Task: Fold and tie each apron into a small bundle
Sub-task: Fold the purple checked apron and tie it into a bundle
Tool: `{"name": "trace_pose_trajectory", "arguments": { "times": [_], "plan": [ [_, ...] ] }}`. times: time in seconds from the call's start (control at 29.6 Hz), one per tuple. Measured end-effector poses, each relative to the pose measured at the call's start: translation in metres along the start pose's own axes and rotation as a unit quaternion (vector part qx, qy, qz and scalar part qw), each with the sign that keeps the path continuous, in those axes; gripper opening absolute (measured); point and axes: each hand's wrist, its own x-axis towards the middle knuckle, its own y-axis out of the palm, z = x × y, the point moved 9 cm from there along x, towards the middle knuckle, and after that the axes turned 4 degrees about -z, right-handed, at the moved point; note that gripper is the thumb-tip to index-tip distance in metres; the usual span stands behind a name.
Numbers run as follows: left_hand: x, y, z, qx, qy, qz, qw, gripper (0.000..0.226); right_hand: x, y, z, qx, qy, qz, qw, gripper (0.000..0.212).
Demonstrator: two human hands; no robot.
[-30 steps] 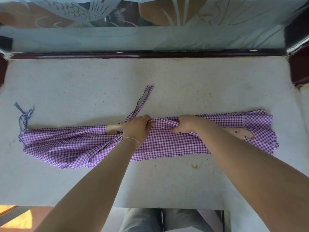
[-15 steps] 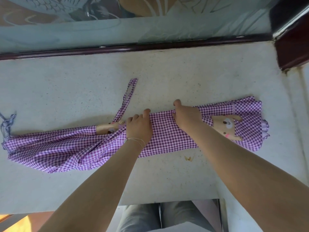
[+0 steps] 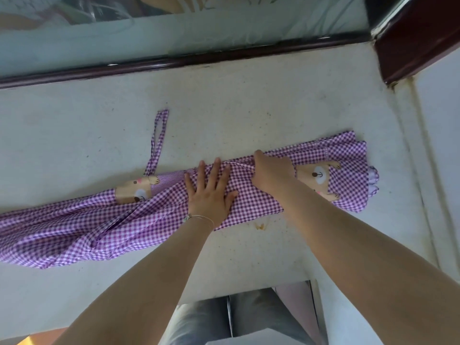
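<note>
A purple-and-white checked apron (image 3: 258, 200) lies folded into a long narrow strip across the pale table, running off the left edge of the view. Tan bear pictures show on it at the left (image 3: 134, 191) and the right (image 3: 316, 178). One strap loop (image 3: 158, 140) lies on the table beyond the strip. My left hand (image 3: 210, 195) presses flat on the strip's middle, fingers spread. Just right of it, my right hand (image 3: 270, 173) is shut on a pinch of the cloth's far edge.
The pale speckled table (image 3: 249, 108) ends at a dark wooden rail (image 3: 174, 62) with glass behind it. A dark wooden post (image 3: 418, 41) stands at the far right corner. A small orange stain (image 3: 260, 226) marks the table near the cloth. My grey-trousered legs (image 3: 236, 317) show below the near edge.
My left hand has let go of the cloth and now lies flat with fingers spread. My right hand has shifted right along the strip. The view has swung right, hiding the apron's left end.
</note>
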Motion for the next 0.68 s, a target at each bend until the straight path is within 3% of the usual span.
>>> {"name": "trace_pose_trajectory", "arguments": {
  "times": [0.17,0.24,0.3,0.37,0.44,0.47,0.54,0.57,0.68],
  "plan": [
    [0.009,-0.003,-0.008,-0.006,0.003,0.021,1.0,0.075,-0.003,-0.019,-0.108,-0.012,0.167,0.057,0.984,0.035],
    [0.009,-0.004,-0.008,-0.009,0.002,0.03,1.0,0.08,-0.008,-0.031,-0.148,-0.008,0.245,0.022,0.969,0.036],
    [0.008,-0.004,-0.007,-0.01,-0.002,0.037,0.999,0.084,-0.013,-0.051,-0.169,-0.019,0.281,-0.083,0.956,0.041],
    [0.009,-0.005,-0.009,-0.01,-0.003,0.037,0.999,0.085,-0.022,-0.072,-0.162,-0.001,0.235,-0.231,0.944,0.043],
    [0.009,-0.006,-0.01,-0.01,-0.005,0.033,0.999,0.087,-0.038,-0.076,-0.118,0.035,0.091,-0.339,0.936,0.037],
    [0.009,-0.006,-0.011,-0.008,-0.007,0.031,0.999,0.087,-0.048,-0.067,-0.087,0.051,0.002,-0.352,0.935,0.034],
    [0.008,-0.007,-0.008,-0.004,-0.013,0.023,1.0,0.087,-0.059,-0.022,-0.022,0.052,-0.149,-0.275,0.948,0.037],
    [0.007,-0.007,-0.004,-0.005,-0.014,0.016,1.0,0.087,-0.061,0.003,-0.001,0.039,-0.177,-0.21,0.961,0.044],
    [0.008,-0.006,-0.007,-0.004,-0.019,0.005,1.0,0.087,-0.049,0.054,-0.029,0.012,-0.102,-0.066,0.993,0.069]
  ]
}}
